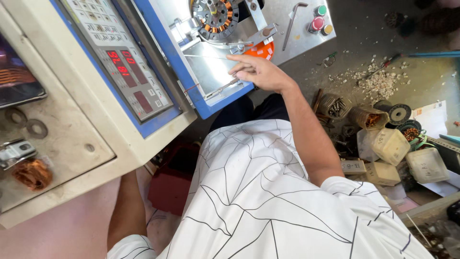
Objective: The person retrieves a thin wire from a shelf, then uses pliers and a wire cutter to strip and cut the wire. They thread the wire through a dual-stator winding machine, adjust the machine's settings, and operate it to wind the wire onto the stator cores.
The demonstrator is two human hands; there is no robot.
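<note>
Beside the littered concrete floor (364, 33), right hand (261, 73) fingers pinch a thin rod (221, 88) over the metal tray (211, 72).

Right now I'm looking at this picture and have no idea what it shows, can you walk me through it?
This is a view from a camera worn on a person's head, looking down over their white patterned shirt. In front stands a blue-edged machine with a keypad panel and red number display. Farther along it sits a round core with copper wire coils, next to coloured push buttons. The right hand rests on the machine's metal tray, fingers around a thin metal tool. The left hand is hidden under the machine's casing. On the floor lie small containers of parts and scraps.
</note>
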